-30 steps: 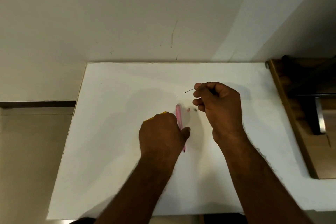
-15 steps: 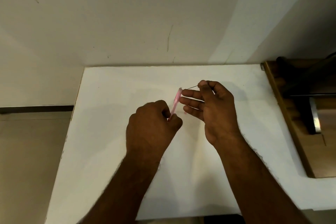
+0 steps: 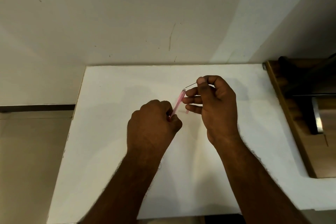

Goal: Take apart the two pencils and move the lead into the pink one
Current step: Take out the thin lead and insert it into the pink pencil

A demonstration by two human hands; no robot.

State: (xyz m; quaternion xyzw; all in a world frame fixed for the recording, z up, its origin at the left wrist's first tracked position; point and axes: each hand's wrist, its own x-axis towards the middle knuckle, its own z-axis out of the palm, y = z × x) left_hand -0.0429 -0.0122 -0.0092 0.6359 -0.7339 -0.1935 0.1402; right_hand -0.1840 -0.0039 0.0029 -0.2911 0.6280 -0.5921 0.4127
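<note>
My left hand (image 3: 152, 123) grips the lower end of the pink pencil (image 3: 179, 101), which tilts up and to the right above the white table (image 3: 112, 132). My right hand (image 3: 212, 103) pinches a thin dark lead (image 3: 190, 85) between thumb and forefinger; the lead's free end points down-left and sits just right of the pencil's open top end. A small pink piece (image 3: 187, 112) lies on the table below my right fingers. The second pencil is hidden, likely under my left hand.
The table's far edge meets a pale scuffed wall (image 3: 145, 23). A brown wooden unit (image 3: 298, 114) with a metal part stands against the table's right side. To the left of the table is beige floor (image 3: 27, 151).
My left hand picked the pink pencil up off the table and tilted it upright. My right hand brought the lead's tip close to the pencil's top end.
</note>
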